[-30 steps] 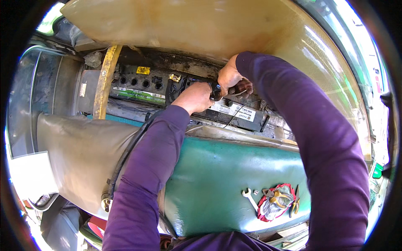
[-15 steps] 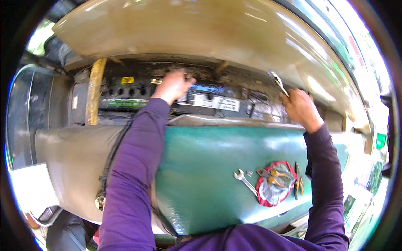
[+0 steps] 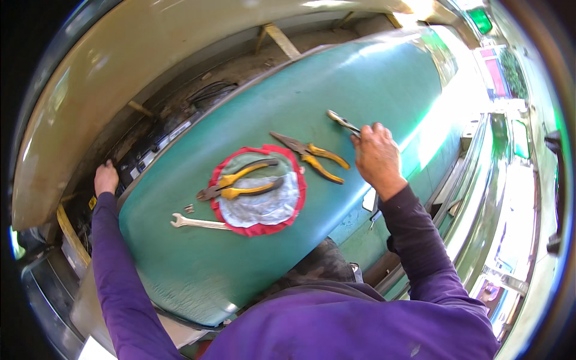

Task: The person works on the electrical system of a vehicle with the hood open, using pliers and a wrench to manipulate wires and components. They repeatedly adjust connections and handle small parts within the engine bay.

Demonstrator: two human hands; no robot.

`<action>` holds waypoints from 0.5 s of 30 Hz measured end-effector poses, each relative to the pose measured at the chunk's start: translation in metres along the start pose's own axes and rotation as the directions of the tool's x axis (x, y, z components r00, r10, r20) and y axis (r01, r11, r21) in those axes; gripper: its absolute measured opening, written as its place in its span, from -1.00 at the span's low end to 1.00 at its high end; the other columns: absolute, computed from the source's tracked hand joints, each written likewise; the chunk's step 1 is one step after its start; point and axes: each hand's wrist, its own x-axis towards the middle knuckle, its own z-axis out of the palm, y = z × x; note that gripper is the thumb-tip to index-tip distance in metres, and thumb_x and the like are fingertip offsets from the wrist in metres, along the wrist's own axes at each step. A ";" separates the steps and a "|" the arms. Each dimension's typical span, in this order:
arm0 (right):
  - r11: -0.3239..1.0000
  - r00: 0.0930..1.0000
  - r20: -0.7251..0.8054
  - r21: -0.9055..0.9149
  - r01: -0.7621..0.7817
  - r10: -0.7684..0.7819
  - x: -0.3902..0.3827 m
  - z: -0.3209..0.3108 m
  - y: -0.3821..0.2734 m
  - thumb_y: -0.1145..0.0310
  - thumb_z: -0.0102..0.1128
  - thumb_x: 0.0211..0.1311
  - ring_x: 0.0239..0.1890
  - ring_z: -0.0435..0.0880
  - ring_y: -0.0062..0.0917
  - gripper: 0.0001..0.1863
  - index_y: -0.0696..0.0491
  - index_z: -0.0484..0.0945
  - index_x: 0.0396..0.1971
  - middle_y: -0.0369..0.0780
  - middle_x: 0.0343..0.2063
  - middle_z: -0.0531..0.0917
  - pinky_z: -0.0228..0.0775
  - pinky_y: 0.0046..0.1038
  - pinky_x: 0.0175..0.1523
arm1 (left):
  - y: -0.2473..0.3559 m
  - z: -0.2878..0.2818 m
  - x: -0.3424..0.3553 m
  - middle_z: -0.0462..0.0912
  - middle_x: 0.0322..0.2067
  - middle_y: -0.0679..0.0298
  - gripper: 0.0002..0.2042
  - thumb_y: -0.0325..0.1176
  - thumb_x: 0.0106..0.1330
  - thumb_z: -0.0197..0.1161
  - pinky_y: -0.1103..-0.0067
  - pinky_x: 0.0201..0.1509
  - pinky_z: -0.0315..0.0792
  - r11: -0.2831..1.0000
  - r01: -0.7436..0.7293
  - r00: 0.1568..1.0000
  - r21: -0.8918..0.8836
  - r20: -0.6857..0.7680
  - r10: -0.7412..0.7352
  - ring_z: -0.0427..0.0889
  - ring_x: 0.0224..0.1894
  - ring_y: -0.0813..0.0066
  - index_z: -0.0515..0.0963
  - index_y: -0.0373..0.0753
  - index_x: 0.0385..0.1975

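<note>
My right hand [image 3: 378,157] is closed around the handle of a chrome wrench [image 3: 343,122], held over the green padded seat [image 3: 174,258]. Its head points away to the upper left. My left hand [image 3: 107,179] reaches into the recess behind the seat, beside a black battery [image 3: 144,161]. Those fingers are curled together; whatever they pinch is too small to make out. On the seat, a red-rimmed cloth [image 3: 270,211] carries yellow-handled diagonal cutters [image 3: 231,185]. Long-nose pliers [image 3: 306,150] rest beside the cloth. An open-end wrench [image 3: 201,222] runs to its edge, near small metal bits [image 3: 189,209].
A tan raised panel [image 3: 96,78] overhangs the recess. Yellow braces [image 3: 281,41] cross it, and black cables [image 3: 211,91] lie within. Beyond the seat's right edge are the vehicle's floor [image 3: 375,246] and metal rails [image 3: 480,198].
My view has swung to the right. The right hand has drawn the chrome wrench back from the recess to above the seat. My left hand stays by the battery.
</note>
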 end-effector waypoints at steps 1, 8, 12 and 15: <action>0.999 1.000 -0.003 0.044 0.030 -0.030 0.000 0.006 0.005 0.16 0.20 0.38 -0.08 0.60 -0.16 -0.70 0.14 0.57 -0.31 -0.06 -0.23 0.56 0.51 -0.14 -0.01 | -0.008 0.004 0.005 0.57 0.06 -0.32 -0.43 0.01 0.54 -0.11 0.11 0.25 0.40 1.000 0.015 1.000 0.027 -0.017 -0.014 0.51 0.18 -0.27 0.58 -0.50 -0.01; 0.890 0.988 -0.150 0.455 0.030 0.044 -0.041 -0.003 0.123 0.21 0.25 0.34 -0.11 0.58 -0.07 -0.69 0.21 0.61 -0.26 0.00 -0.24 0.58 0.44 -0.18 0.01 | -0.034 0.018 0.024 0.64 -0.06 -0.30 -0.28 0.16 0.57 -0.18 0.08 0.14 0.44 0.999 -0.035 0.991 -0.029 -0.131 0.031 0.58 0.07 -0.29 0.60 -0.55 -0.07; 0.877 0.930 0.049 0.318 -0.361 0.365 -0.093 0.003 0.157 0.27 0.23 0.33 -0.26 0.60 -0.01 -0.73 0.22 0.58 -0.34 0.01 -0.37 0.58 0.44 -0.18 -0.11 | -0.037 0.019 0.022 0.63 -0.10 -0.33 -0.25 0.21 0.56 -0.22 0.03 0.09 0.45 0.995 -0.065 0.994 0.079 -0.081 0.071 0.58 0.03 -0.34 0.61 -0.51 -0.11; 0.888 0.927 0.185 0.276 -0.368 0.326 -0.133 0.037 0.167 0.21 0.18 0.35 -0.21 0.63 0.03 -0.69 0.21 0.60 -0.33 0.06 -0.35 0.63 0.46 -0.10 -0.08 | -0.048 0.021 0.026 0.68 -0.24 -0.27 -0.27 0.19 0.55 -0.14 0.12 0.05 0.45 0.999 -0.036 0.997 0.033 -0.064 0.039 0.63 -0.07 -0.26 0.64 -0.53 -0.22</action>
